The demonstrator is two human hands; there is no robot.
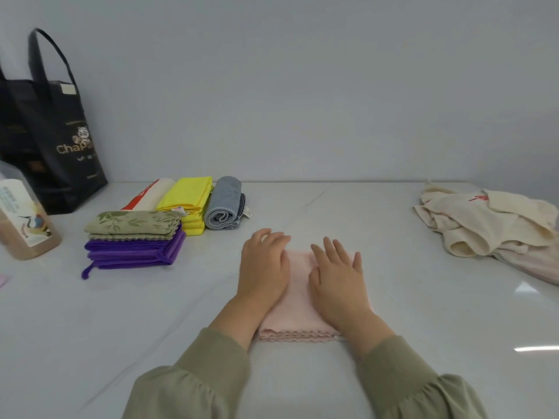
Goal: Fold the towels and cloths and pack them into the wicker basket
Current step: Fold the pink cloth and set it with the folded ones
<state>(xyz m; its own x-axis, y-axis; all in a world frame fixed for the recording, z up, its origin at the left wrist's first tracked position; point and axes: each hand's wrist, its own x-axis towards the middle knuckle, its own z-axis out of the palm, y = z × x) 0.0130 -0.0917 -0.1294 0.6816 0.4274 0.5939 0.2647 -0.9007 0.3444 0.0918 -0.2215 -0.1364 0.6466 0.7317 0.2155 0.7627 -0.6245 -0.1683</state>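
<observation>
black tote bag [51,140] against wall, labelled bottle [25,219], white table [423,313]

My single head-worn wide-angle view, pitched forward and down over the table [438,313], facing the wall [302,86] behind it, close above the left hand [263,267] and right hand [335,279] at lower centre

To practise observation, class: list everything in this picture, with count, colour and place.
tote bag: one, black, far left
bottle: one, brown, left edge
cloth stack: one, purple, left
leaf cloth: one or two, green, atop stack
striped cloth: one, cream, behind
yellow cloths: one stack, behind
towel: one, grey, rolled, beside yellow
pink cloth: one, centre
cloth heap: one, cream, right
table: one, white
left hand: flat on pink cloth
right hand: flat on pink cloth
</observation>
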